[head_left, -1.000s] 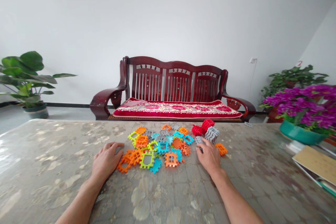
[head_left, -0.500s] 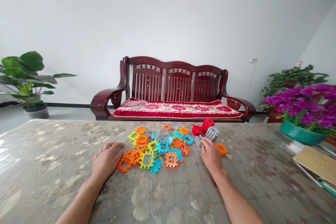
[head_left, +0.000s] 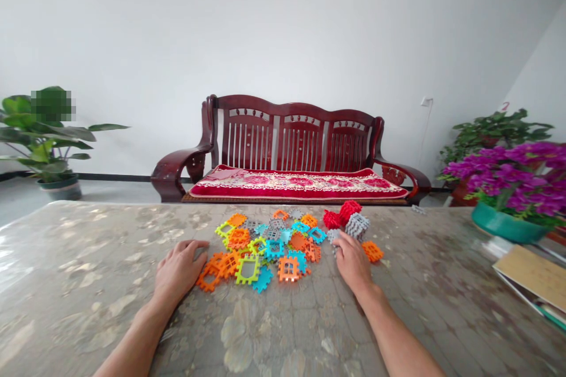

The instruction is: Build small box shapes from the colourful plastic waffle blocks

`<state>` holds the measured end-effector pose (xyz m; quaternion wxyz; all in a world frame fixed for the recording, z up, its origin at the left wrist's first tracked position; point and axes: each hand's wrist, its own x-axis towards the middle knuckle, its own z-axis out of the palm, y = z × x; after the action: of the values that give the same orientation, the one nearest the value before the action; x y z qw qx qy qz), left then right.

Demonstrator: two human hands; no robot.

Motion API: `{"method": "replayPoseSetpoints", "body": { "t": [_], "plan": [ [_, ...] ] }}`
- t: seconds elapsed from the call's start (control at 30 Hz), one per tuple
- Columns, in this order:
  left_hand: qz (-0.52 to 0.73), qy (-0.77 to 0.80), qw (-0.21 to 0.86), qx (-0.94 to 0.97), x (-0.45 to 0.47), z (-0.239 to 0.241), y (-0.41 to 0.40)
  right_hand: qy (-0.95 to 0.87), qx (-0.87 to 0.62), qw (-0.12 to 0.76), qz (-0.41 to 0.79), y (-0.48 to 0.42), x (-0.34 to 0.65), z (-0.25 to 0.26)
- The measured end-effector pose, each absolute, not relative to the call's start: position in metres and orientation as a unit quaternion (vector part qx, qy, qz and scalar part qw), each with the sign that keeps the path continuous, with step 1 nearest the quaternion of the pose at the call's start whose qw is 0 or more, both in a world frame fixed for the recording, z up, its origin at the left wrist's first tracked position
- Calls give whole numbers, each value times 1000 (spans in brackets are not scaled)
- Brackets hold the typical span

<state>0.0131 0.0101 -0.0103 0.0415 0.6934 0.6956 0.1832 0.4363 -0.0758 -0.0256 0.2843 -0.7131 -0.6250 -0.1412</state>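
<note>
My left hand (head_left: 181,265) lies palm down on the table, fingers loosely spread, just left of the orange interlocking tiles (head_left: 209,275). It holds nothing. The fingers of my right hand (head_left: 354,262) are bent together over a grey interlocking tile (head_left: 333,236), and the palm hides part of it. Behind that hand stand a grey tile stack (head_left: 357,225) and red tile stacks (head_left: 351,210). An orange tile (head_left: 372,251) lies to its right. Between my hands spreads a loose pile with a lime green tile (head_left: 248,270), a blue tile (head_left: 263,278) and several others.
The table (head_left: 247,336) has a patterned clear cover. One small grey piece (head_left: 418,210) lies near its far edge. At right are a teal flower pot (head_left: 508,224) and a brown notebook (head_left: 535,274). Beyond the table stands a wooden bench (head_left: 300,135).
My right hand has shifted slightly left and down onto the grey tile. The light piece that showed at its fingertips is out of sight. My left hand has stayed put.
</note>
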Motion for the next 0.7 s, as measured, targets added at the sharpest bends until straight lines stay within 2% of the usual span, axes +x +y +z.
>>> {"method": "replayPoseSetpoints", "body": {
  "t": [0.13,0.37,0.7],
  "plan": [
    [182,698,39,691,12,-12,11,-623,-708,294,-158,-77,436,-22],
    [190,694,37,694,13,-11,10,-631,-712,256,-170,-81,433,-17],
    [182,694,40,696,15,-6,7,-674,-626,364,-150,-85,414,-9]
  ]
}}
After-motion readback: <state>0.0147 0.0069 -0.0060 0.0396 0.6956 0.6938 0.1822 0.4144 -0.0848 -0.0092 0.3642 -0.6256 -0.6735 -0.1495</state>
